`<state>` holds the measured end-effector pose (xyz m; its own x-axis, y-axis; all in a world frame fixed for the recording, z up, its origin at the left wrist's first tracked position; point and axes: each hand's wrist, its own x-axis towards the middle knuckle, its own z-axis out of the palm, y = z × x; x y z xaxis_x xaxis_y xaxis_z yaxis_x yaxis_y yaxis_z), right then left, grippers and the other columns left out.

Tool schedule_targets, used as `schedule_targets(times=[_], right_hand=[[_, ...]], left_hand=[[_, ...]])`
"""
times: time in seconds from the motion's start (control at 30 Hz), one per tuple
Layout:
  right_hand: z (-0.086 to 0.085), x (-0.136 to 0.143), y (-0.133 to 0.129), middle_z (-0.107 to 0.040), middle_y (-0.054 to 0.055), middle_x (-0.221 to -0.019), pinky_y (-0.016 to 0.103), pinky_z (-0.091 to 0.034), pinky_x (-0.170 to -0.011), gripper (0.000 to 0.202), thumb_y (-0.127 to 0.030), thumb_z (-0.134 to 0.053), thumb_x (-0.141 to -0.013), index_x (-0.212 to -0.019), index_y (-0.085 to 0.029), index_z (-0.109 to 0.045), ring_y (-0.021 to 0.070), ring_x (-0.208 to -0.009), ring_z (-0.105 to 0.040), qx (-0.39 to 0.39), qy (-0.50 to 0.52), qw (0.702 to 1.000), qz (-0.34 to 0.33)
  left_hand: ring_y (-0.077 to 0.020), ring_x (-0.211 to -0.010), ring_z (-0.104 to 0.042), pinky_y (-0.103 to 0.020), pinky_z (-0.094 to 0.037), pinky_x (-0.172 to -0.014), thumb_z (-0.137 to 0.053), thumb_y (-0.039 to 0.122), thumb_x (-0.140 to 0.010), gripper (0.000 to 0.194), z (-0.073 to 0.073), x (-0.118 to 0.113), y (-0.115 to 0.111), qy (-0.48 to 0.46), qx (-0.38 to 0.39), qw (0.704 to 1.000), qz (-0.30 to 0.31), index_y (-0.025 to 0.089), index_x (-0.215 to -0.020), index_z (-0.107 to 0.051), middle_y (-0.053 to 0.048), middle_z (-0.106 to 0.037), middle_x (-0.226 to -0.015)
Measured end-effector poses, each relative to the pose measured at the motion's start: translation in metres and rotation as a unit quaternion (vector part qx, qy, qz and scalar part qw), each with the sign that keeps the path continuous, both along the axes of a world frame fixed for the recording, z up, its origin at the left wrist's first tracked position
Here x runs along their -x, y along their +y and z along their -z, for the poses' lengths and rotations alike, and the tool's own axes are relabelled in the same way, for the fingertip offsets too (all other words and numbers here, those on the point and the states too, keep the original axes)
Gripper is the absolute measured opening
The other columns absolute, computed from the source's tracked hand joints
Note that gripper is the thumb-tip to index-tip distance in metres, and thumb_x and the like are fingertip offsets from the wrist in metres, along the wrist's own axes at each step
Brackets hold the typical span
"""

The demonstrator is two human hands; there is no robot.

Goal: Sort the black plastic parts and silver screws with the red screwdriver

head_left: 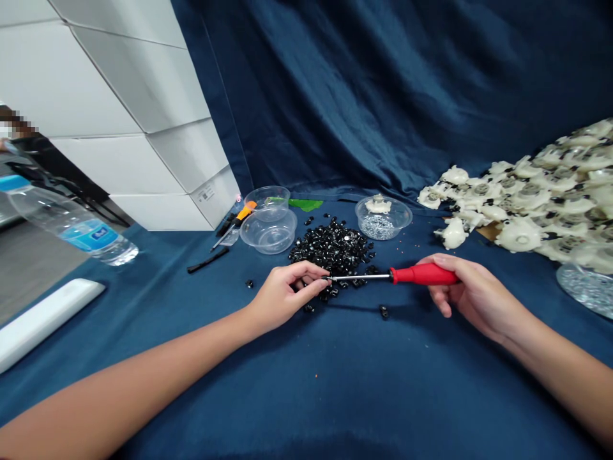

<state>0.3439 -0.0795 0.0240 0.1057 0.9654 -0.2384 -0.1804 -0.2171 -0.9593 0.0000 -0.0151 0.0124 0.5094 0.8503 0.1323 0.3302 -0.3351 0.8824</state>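
My right hand grips a red-handled screwdriver, its metal shaft pointing left and lying nearly level. At the tip, my left hand is closed in a pinch between thumb and forefinger. What sits in that pinch is too small and too hidden to name. Behind and beneath the shaft spreads a heap of small black parts with shiny metal bits. One loose black part lies on the blue cloth in front of the shaft, and another loose piece is left of my left hand.
Clear plastic bowls stand behind my left hand. Another bowl holds screws and a cream part. Cream plastic housings pile up at right, beside a dish of screws. A water bottle and white boxes are at left.
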Motion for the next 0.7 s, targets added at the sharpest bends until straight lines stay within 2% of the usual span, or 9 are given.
schedule_targets(times=[0.27,0.53,0.6,0.7], right_hand=[[-0.005,0.0,0.001,-0.058,0.0,-0.05,0.024,-0.045,-0.037,0.03,-0.045,-0.074,-0.092,-0.096,-0.015,-0.077,0.0148,-0.04,-0.052,-0.012,-0.014,0.999,0.042],[-0.01,-0.008,0.005,-0.061,0.002,-0.053,0.027,-0.045,-0.041,0.026,-0.042,-0.071,-0.094,-0.093,-0.017,-0.076,0.0162,-0.042,-0.054,-0.044,-0.004,0.994,0.096],[-0.01,-0.012,0.004,-0.057,0.001,-0.049,0.026,-0.041,-0.041,0.025,-0.041,-0.071,-0.094,-0.091,-0.017,-0.077,0.0147,-0.041,-0.049,-0.051,-0.01,0.994,0.092],[-0.012,-0.019,0.004,-0.043,-0.003,-0.042,0.025,-0.033,-0.041,0.025,-0.039,-0.07,-0.094,-0.084,-0.017,-0.078,0.0121,-0.039,-0.039,-0.072,-0.007,0.995,0.062]], left_hand=[[-0.0129,-0.069,-0.069,-0.024,-0.054,-0.063,-0.072,0.042,-0.1,0.031,0.001,0.001,0.001,-0.002,0.009,1.0,0.008,0.017,-0.118,-0.077,-0.008,-0.084,-0.1],[-0.0127,-0.068,-0.069,-0.024,-0.054,-0.063,-0.072,0.043,-0.1,0.031,0.0,0.001,0.002,-0.003,0.011,1.0,0.004,0.017,-0.117,-0.077,-0.007,-0.084,-0.099],[-0.0124,-0.068,-0.068,-0.024,-0.053,-0.063,-0.072,0.043,-0.1,0.031,0.0,0.002,0.002,-0.002,0.01,1.0,0.004,0.017,-0.117,-0.077,-0.007,-0.083,-0.097],[-0.012,-0.067,-0.067,-0.024,-0.052,-0.062,-0.072,0.042,-0.1,0.03,0.001,0.002,0.002,0.001,0.008,1.0,0.006,0.017,-0.116,-0.077,-0.007,-0.083,-0.096]])
